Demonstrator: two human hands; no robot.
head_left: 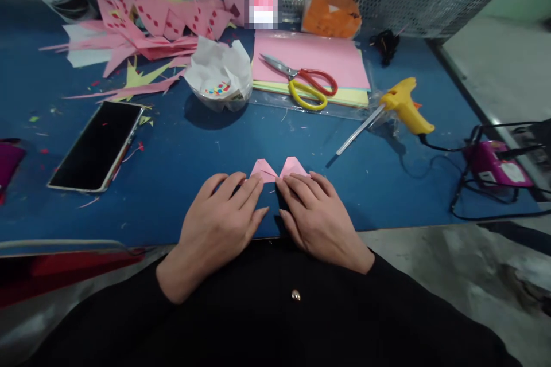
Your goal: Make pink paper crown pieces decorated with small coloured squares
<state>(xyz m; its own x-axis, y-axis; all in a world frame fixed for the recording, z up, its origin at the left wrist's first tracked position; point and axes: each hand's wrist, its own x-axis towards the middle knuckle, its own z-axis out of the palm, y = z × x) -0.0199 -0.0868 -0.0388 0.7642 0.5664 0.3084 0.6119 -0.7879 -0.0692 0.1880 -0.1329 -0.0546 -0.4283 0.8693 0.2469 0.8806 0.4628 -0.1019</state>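
A small folded pink paper (294, 167) lies on the blue table near its front edge, with two peaks and a dip between them. My left hand (222, 215) presses its fingertips on the left part of the paper, palm down. On the right part rest the fingertips of my right hand (316, 212), also palm down. Both hands lie flat with their fingers extended, thumbs pointing towards each other and apart. The paper's lower part is partly hidden under the fingers.
Red-and-yellow scissors (306, 81) lie on pink sheets (340, 57). A paper-lined bowl (219, 77), pink cutouts (159, 26) and a black phone (100, 146) are left. Rightward are a yellow glue gun (407, 106), a purple box (499, 166) and black cables.
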